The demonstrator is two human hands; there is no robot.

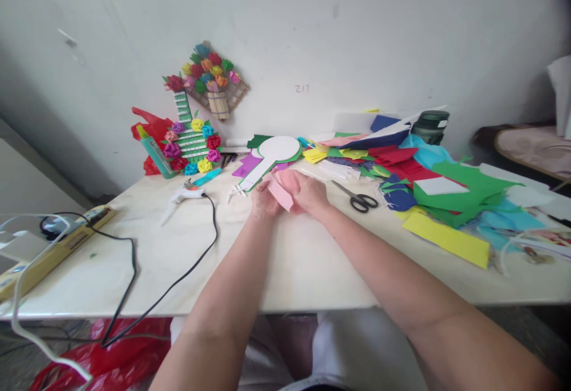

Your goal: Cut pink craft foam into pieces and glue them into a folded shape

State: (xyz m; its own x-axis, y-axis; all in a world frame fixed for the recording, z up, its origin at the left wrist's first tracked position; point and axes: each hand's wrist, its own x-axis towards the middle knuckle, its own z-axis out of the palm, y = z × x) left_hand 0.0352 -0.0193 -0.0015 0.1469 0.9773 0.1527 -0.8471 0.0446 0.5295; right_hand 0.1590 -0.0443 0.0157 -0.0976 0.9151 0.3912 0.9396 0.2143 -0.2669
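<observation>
1. Gripping a small pink paper piece (281, 195), the left hand (264, 200) and right hand (307, 191) meet above the white table (285, 266).
2. Black-handled scissors (359, 199) lie just right of them.
3. A white glue gun (184, 196) rests to the left, its black cord (178, 278) trailing off the edge.

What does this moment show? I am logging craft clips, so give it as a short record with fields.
setting: white table against a pale wall
left hand: holds pink paper piece
right hand: on the same pink piece
right of hands: black scissors, heap of coloured paper sheets
left of hands: glue gun with black cord
behind hands: white and green paddle cutout, paper flower ornaments
</observation>
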